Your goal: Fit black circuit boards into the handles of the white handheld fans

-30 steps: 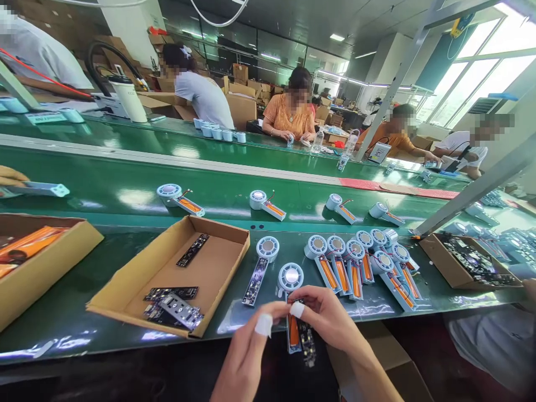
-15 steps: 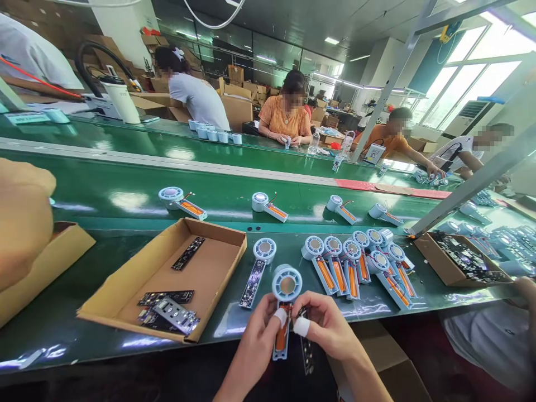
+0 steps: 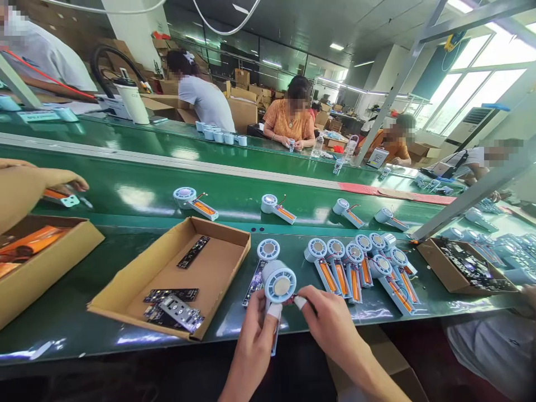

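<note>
My left hand (image 3: 257, 335) grips a light blue fan unit (image 3: 280, 283) by its handle, with the round head tilted up toward the camera. Just right of that head, my right hand (image 3: 324, 312) has its thumb and fingers pinched at thin red wires. White covers wrap both thumb tips. Whether a circuit board is also between my fingers is hidden. Behind the held unit, another fan unit (image 3: 268, 249) lies on the bench with a dark circuit board on its handle. Several fan units with orange batteries (image 3: 354, 252) are bunched to the right.
An open cardboard tray (image 3: 226, 279) with several circuit boards stands left; a box of orange parts (image 3: 84, 240) is farther left, near a person's arm. Several fan units lie along the green conveyor (image 3: 234, 184). A metal post (image 3: 460, 195) and board box (image 3: 435, 268) are right.
The held fan unit has turned and tilted, its handle now mostly hidden. The dark board that hung by my right hand no longer shows. The neighbour's arm at left has moved over the conveyor.
</note>
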`<state>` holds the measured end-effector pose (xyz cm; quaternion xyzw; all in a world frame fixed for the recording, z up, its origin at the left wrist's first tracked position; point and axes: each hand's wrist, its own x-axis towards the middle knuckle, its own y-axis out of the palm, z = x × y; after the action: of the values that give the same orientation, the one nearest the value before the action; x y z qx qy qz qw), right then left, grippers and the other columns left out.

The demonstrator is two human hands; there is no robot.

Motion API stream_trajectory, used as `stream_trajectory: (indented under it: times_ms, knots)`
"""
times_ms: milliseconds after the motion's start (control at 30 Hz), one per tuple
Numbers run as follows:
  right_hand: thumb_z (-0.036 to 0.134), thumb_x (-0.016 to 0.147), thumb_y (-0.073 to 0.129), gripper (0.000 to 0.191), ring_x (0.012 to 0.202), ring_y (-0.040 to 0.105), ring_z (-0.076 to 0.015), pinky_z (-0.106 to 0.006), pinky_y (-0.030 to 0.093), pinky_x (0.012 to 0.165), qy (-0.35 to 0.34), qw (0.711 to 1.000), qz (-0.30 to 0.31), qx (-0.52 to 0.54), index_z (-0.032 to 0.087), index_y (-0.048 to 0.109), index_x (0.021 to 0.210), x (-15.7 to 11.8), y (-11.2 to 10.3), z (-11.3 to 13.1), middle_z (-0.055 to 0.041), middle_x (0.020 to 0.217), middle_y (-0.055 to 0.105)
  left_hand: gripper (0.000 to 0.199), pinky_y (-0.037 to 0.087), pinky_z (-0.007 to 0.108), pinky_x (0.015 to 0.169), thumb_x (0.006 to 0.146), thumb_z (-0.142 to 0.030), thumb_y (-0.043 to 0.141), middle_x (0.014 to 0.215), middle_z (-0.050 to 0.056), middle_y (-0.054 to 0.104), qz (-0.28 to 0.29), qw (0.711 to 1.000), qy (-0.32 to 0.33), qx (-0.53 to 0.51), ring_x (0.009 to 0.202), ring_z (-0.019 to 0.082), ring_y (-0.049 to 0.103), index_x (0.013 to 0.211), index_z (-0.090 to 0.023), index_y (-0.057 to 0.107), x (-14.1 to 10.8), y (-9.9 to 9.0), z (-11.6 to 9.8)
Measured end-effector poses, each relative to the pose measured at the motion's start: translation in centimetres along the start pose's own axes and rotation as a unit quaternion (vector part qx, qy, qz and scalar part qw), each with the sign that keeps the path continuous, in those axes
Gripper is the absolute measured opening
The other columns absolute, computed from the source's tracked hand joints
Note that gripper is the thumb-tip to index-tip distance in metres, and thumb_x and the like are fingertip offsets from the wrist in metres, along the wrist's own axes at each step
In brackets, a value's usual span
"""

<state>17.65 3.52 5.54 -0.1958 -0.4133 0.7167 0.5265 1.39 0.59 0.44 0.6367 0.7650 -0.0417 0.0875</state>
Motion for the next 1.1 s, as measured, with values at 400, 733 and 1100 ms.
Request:
stream_trajectory:
  times_ms: [400, 733, 1100]
  knots:
    - [0.047, 0.097, 0.055, 0.044, 0.048, 0.045, -0.0094, -0.022, 0.032, 0.051, -0.005, 0.94, 0.194, 0.281, 0.02, 0.051, 0.063, -0.3, 0.3, 1.8, 0.0042, 0.053, 0.052, 0.04, 0.056, 0.031, 0.082, 0.087, -0.045, 0.052, 0.109, 0.006, 0.074, 0.053, 0.998, -0.025, -0.025, 0.101, 0.024, 0.069, 0.117, -0.022, 0.063, 0.1, -0.7, -1.6]
    - [0.078, 0.089, 0.047, 0.065, 0.037, 0.03, -0.0054, -0.02, 0.024, 0.041, 0.108, 0.85, 0.136, 0.497, 0.021, 0.042, 0.06, -1.0, 3.5, 0.5, 0.0081, 0.043, 0.037, 0.05, 0.048, 0.032, 0.101, 0.084, -0.046, 0.068, 0.13, 0.008, 0.065, 0.127, 0.981, 0.007, -0.148, 0.128, 0.028, 0.056, 0.127, -0.024, 0.055, -0.6, -0.6, -0.2]
    - [0.071, 0.094, 0.046, 0.059, 0.04, 0.029, -0.0058, -0.02, 0.023, 0.041, 0.113, 0.882, 0.058, 0.454, 0.02, 0.046, 0.065, -1.6, 3.1, 1.0, 0.0084, 0.045, 0.036, 0.038, 0.05, 0.034, 0.09, 0.081, -0.04, 0.07, 0.108, 0.009, 0.073, -0.053, 0.996, 0.006, -0.07, 0.11, 0.03, 0.064, 0.115, -0.023, 0.066, -0.7, 0.7, 0.3]
